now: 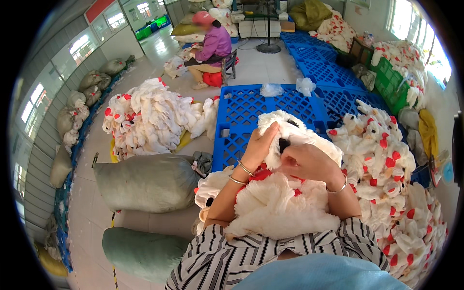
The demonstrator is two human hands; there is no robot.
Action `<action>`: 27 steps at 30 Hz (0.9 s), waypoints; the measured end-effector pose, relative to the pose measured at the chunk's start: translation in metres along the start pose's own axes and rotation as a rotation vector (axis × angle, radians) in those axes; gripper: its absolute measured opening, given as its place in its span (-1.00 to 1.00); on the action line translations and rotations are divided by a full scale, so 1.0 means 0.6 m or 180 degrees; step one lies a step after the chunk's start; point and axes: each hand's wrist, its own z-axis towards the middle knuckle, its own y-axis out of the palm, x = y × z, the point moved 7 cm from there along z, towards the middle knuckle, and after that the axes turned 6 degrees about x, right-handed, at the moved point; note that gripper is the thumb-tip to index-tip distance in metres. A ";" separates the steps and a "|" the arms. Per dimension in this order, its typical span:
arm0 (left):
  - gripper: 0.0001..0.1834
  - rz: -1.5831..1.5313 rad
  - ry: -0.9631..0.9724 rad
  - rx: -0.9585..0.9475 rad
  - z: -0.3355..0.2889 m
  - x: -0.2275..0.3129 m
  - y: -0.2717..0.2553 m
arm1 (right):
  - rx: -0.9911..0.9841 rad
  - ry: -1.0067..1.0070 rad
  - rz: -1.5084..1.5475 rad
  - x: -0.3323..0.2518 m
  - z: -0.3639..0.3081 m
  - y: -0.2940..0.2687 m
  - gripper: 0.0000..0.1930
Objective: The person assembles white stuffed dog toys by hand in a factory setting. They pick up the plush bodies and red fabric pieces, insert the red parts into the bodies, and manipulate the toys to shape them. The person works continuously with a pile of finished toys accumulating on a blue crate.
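A white fluffy plush toy skin (316,141) with black patches is held up in front of my chest. My left hand (260,146) grips its left edge, thumb up along the fur. My right hand (309,163) is closed at the lower edge, its curled fingers beside a black patch (283,143); the fingertips are partly hidden. Below both hands, more white plush (285,208) with red parts lies across my lap. Bracelets circle both wrists.
Blue plastic pallets (246,104) lie ahead. Heaps of white-and-red plush skins rise at left (150,116) and right (377,169). Stuffed sacks (145,183) lie at my left. A person in purple (217,43) sits farther off. A green crate (389,84) stands far right.
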 end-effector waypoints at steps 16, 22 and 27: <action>-0.68 -0.0014 -0.0170 -0.0314 -0.005 -0.006 0.015 | 0.1141 0.0142 0.2102 0.040 -0.001 -0.010 -0.74; -0.69 -0.0909 -0.0276 0.0501 0.001 0.009 -0.023 | 0.2097 0.0399 0.1042 0.090 -0.020 -0.076 -0.74; -0.67 -0.0927 -0.0016 0.0839 -0.003 0.043 -0.030 | 0.0827 0.1025 0.1327 0.173 -0.031 -0.030 -0.53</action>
